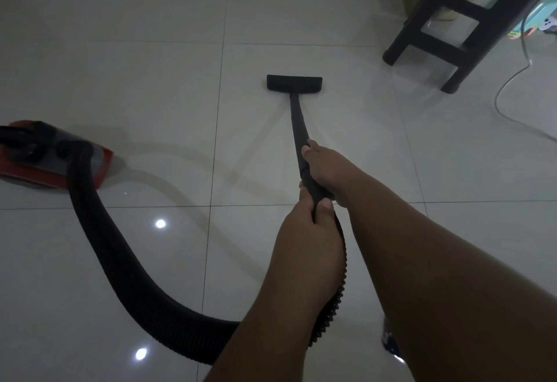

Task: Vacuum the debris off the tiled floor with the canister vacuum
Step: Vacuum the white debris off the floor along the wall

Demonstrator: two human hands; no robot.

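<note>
A black vacuum wand point(297, 122) runs forward from my hands to a flat black floor nozzle point(294, 83) resting on the glossy white tiled floor point(150, 80). My right hand point(330, 167) grips the wand higher up, and my left hand point(307, 224) grips it just below, where the ribbed black hose point(120, 264) begins. The hose loops left across the tiles to the red canister vacuum point(45, 161) at the left edge. No debris is visible on the tiles in this dim light.
A dark stool or small table frame point(446, 34) stands at the upper right, close to the nozzle's right. A thin grey cable point(512, 80) curls over the floor at the far right. Colourful items point(530, 31) lie behind the frame.
</note>
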